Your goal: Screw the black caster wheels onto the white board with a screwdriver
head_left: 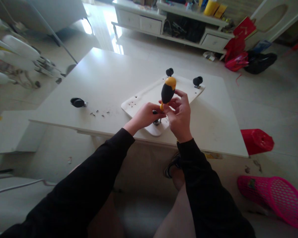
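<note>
A screwdriver (168, 91) with a yellow and black handle stands nearly upright over the near corner of a white board (149, 99). My right hand (180, 114) is closed around the yellow neck below the handle. My left hand (149, 115) is closed at the caster (156, 122) on that corner, its fingers partly covering the black wheel. The screwdriver's tip is hidden by my fingers. Two more black casters, one at the back (169, 71) and one at the right (198, 81), stand on the board's far end. Holes show at its left corner.
A loose caster (78, 102) lies on the white table (109, 72) at the left, with several small screws (103, 115) beside it. A red bin (257, 141) and a pink mesh basket (270, 195) are on the right. A white cabinet (139, 21) stands beyond the table.
</note>
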A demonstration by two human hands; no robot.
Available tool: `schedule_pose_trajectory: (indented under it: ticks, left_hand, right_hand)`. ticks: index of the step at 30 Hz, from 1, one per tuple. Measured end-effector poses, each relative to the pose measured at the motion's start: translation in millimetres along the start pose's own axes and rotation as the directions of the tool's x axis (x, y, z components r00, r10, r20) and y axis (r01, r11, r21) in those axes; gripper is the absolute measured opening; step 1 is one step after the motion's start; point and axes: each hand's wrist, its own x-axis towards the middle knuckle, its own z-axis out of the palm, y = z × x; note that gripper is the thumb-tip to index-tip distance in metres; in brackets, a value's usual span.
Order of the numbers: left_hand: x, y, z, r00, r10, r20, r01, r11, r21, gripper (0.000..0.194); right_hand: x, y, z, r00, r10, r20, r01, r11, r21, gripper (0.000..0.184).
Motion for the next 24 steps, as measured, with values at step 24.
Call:
schedule_pose_trajectory:
  ticks: [24]
  left_hand:
    - [-1.0, 0.4, 2.2, 0.999, -0.012, -0.030, 0.013, 0.999, 0.051, 0.012]
  right_hand:
    - [-0.5, 0.6, -0.1, 0.986, -0.135, -0.094, 0.127, 0.989, -0.082, 0.049]
